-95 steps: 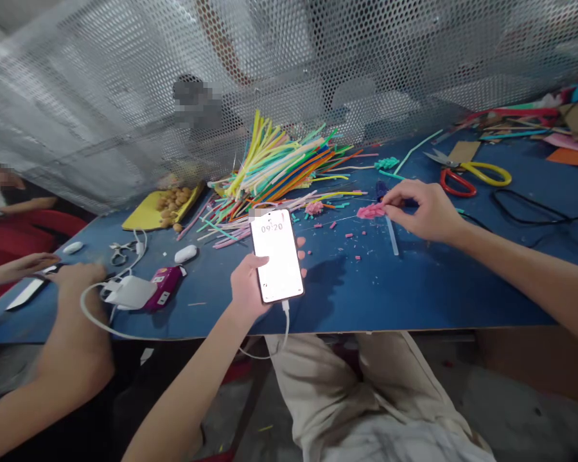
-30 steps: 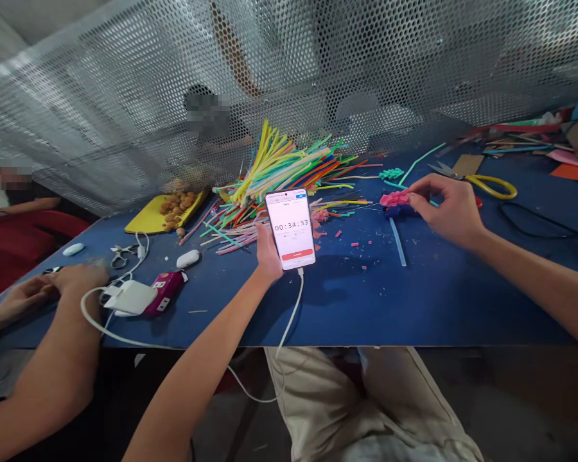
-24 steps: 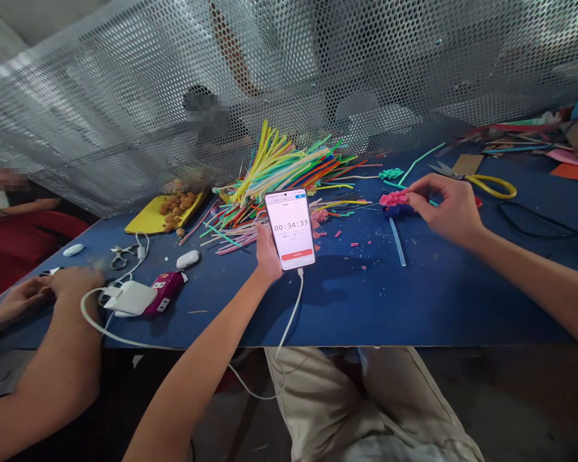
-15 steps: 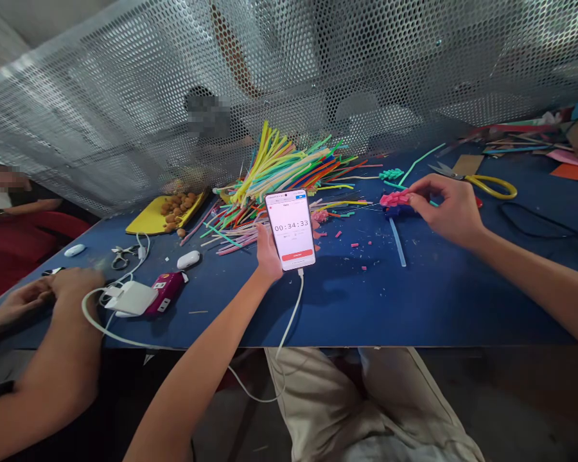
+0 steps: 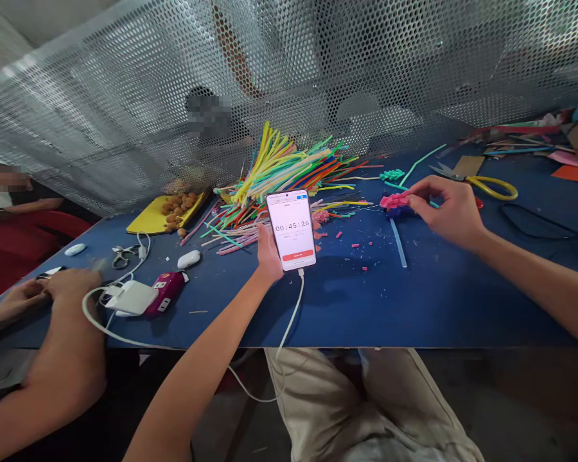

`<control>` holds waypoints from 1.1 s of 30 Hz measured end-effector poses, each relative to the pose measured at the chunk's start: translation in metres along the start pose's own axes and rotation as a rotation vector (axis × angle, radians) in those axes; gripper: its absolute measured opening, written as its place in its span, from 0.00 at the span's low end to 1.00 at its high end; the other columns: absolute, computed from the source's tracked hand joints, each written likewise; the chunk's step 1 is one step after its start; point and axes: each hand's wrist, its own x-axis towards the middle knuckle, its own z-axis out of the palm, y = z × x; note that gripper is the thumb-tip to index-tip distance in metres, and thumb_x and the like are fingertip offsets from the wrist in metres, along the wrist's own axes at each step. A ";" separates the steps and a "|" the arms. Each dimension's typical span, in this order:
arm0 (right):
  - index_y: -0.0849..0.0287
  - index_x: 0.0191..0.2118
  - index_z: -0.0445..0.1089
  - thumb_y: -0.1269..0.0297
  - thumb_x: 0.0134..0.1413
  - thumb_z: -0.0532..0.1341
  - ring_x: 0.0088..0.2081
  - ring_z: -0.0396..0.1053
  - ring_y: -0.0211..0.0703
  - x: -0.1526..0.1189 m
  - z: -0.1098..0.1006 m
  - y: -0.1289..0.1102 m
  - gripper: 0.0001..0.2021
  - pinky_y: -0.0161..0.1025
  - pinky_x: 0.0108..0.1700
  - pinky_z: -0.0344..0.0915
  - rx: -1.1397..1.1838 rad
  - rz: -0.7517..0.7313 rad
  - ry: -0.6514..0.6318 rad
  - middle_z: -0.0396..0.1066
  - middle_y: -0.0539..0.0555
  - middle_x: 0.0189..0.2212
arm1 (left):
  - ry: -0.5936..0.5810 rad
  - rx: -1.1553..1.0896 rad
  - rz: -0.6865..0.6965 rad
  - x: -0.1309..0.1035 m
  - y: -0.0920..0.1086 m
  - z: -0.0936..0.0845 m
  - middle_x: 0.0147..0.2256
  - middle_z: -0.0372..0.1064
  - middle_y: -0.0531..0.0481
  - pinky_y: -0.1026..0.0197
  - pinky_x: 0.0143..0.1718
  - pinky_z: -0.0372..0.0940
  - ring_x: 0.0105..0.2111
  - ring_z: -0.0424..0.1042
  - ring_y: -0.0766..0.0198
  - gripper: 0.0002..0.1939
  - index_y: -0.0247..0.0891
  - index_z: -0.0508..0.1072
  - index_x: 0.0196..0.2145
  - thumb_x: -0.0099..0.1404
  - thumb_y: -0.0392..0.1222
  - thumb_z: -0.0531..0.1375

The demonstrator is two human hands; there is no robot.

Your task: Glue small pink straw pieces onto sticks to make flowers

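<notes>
My left hand (image 5: 268, 253) is wrapped round a phone (image 5: 293, 234), whose lit screen faces me and shows running digits; a white cable hangs from its lower end. Between the fingertips of my right hand (image 5: 443, 205) is a pink bumpy piece (image 5: 395, 201). Under it lies something dark blue, partly hidden, and a pale blue strip (image 5: 398, 244) stretches toward me. A green bumpy piece (image 5: 392, 174) rests just behind. Small pink bits (image 5: 355, 245) are scattered between my hands. Behind the phone is a heap of coloured stems (image 5: 289, 167).
Yellow-handled scissors (image 5: 491, 186) lie at the right by a black cord. Brown fruits on a yellow sheet (image 5: 147, 217), a white case (image 5: 189, 259), a white charger (image 5: 132, 298) and a maroon box (image 5: 166, 292) are at left, near another person's hands (image 5: 72, 282). Metal mesh (image 5: 149, 115) stands behind.
The digits on the phone screen have changed. Both of my hands hold almost still with the same things in them. The other person's hands at the left have shifted slightly.
</notes>
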 end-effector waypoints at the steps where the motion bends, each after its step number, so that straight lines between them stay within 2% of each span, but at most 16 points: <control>1: 0.55 0.33 0.75 0.66 0.54 0.65 0.28 0.66 0.39 0.000 0.000 0.000 0.02 0.40 0.33 0.65 -0.003 -0.002 0.002 0.75 0.51 0.27 | 0.002 0.003 0.005 0.000 0.000 0.000 0.48 0.78 0.34 0.44 0.43 0.76 0.47 0.78 0.41 0.49 0.32 0.72 0.58 0.68 0.78 0.38; 6: 0.53 0.34 0.76 0.64 0.55 0.64 0.28 0.67 0.41 0.000 0.001 0.002 0.02 0.41 0.33 0.66 -0.001 -0.002 0.006 0.75 0.50 0.28 | 0.040 -0.016 -0.042 0.000 0.000 0.000 0.48 0.78 0.35 0.45 0.41 0.77 0.49 0.78 0.39 0.49 0.33 0.72 0.58 0.69 0.77 0.35; 10: 0.52 0.34 0.76 0.63 0.55 0.64 0.28 0.68 0.42 0.000 0.002 0.003 0.03 0.43 0.33 0.67 0.010 -0.006 0.012 0.75 0.50 0.28 | 0.049 -0.068 -0.041 0.002 0.002 0.001 0.49 0.78 0.33 0.45 0.40 0.78 0.42 0.81 0.45 0.50 0.32 0.71 0.60 0.68 0.78 0.38; 16: 0.52 0.32 0.74 0.62 0.57 0.64 0.28 0.67 0.42 0.000 0.001 0.001 0.04 0.43 0.33 0.67 0.001 -0.013 0.004 0.74 0.50 0.27 | 0.101 -0.098 -0.137 0.005 0.005 -0.001 0.44 0.79 0.35 0.47 0.38 0.79 0.38 0.82 0.49 0.46 0.31 0.69 0.62 0.71 0.73 0.38; 21: 0.53 0.31 0.74 0.61 0.56 0.64 0.27 0.67 0.42 0.001 0.000 0.003 0.04 0.42 0.32 0.67 -0.002 -0.024 0.017 0.74 0.49 0.27 | 0.177 -0.055 -0.118 0.002 0.024 -0.011 0.44 0.80 0.38 0.48 0.35 0.79 0.36 0.82 0.51 0.41 0.36 0.69 0.63 0.73 0.70 0.40; 23: 0.53 0.32 0.74 0.61 0.56 0.64 0.27 0.67 0.41 0.001 0.000 0.002 0.04 0.42 0.32 0.67 -0.002 -0.029 0.010 0.74 0.50 0.26 | 0.216 0.009 -0.170 -0.006 0.041 -0.019 0.47 0.80 0.36 0.47 0.35 0.80 0.37 0.83 0.50 0.40 0.36 0.69 0.63 0.73 0.70 0.41; 25: 0.53 0.33 0.74 0.62 0.56 0.64 0.28 0.68 0.42 0.000 0.000 0.000 0.04 0.43 0.33 0.68 0.009 -0.032 0.001 0.75 0.50 0.27 | 0.273 0.146 -0.277 -0.020 0.062 -0.031 0.49 0.78 0.32 0.45 0.33 0.80 0.37 0.83 0.46 0.41 0.33 0.70 0.62 0.72 0.71 0.45; 26: 0.53 0.33 0.75 0.62 0.56 0.63 0.28 0.69 0.43 0.000 -0.001 -0.001 0.03 0.43 0.34 0.68 0.017 -0.032 -0.002 0.75 0.50 0.28 | 0.314 0.239 -0.331 -0.028 0.073 -0.039 0.49 0.78 0.31 0.45 0.32 0.80 0.37 0.83 0.46 0.39 0.32 0.71 0.61 0.71 0.69 0.51; 28: 0.52 0.34 0.75 0.63 0.56 0.63 0.29 0.70 0.43 0.000 -0.001 -0.003 0.03 0.44 0.35 0.69 0.029 -0.032 -0.005 0.76 0.50 0.28 | 0.391 0.458 -0.404 -0.049 0.094 -0.058 0.49 0.79 0.32 0.51 0.32 0.80 0.38 0.83 0.47 0.29 0.33 0.73 0.58 0.66 0.55 0.66; 30: 0.51 0.34 0.75 0.63 0.56 0.63 0.29 0.70 0.43 -0.001 -0.001 -0.004 0.03 0.44 0.35 0.69 0.034 -0.032 -0.009 0.76 0.49 0.28 | 0.440 0.638 -0.449 -0.069 0.113 -0.080 0.47 0.80 0.36 0.56 0.31 0.80 0.36 0.83 0.51 0.26 0.35 0.76 0.54 0.60 0.44 0.73; 32: 0.50 0.33 0.75 0.64 0.56 0.63 0.29 0.70 0.43 -0.001 -0.001 -0.005 0.03 0.44 0.36 0.69 0.033 -0.032 -0.012 0.76 0.49 0.27 | 0.484 0.762 -0.493 -0.087 0.128 -0.105 0.41 0.83 0.47 0.65 0.26 0.75 0.32 0.82 0.56 0.19 0.38 0.77 0.50 0.63 0.42 0.71; 33: 0.50 0.33 0.75 0.64 0.56 0.63 0.29 0.70 0.43 -0.001 -0.001 -0.005 0.03 0.44 0.36 0.69 0.031 -0.027 -0.013 0.76 0.49 0.27 | 0.519 0.820 -0.510 -0.094 0.133 -0.117 0.35 0.83 0.53 0.71 0.21 0.69 0.27 0.80 0.61 0.14 0.38 0.78 0.47 0.64 0.41 0.70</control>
